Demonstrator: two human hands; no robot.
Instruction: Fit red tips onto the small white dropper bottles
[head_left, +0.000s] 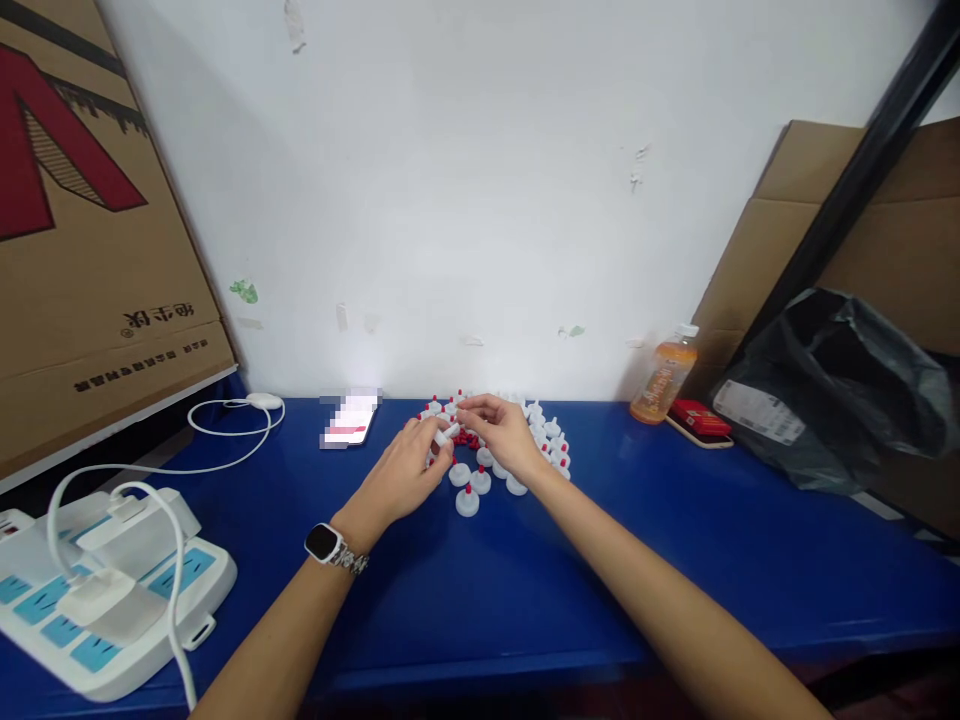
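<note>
My left hand (405, 472), with a watch (324, 543) on its wrist, is closed around a white nozzle cap (442, 437) that lies tilted between thumb and fingers. The fingers of my right hand (508, 436) are pinched together close to the cap's narrow end; what they grip is too small to make out. Around both hands stand many white nozzle caps, some with red tips, such as the front red-tipped cap (467, 502). A pile of small red tips (468, 438) shows between the hands, partly hidden by them.
A power strip (217, 590) with cables lies at left. Behind my left hand is a phone (352, 420). On the right are an orange drink bottle (663, 378), a red packet (699, 418) and a dark plastic bag (832, 390). The wall (480, 200) borders the blue table (480, 600).
</note>
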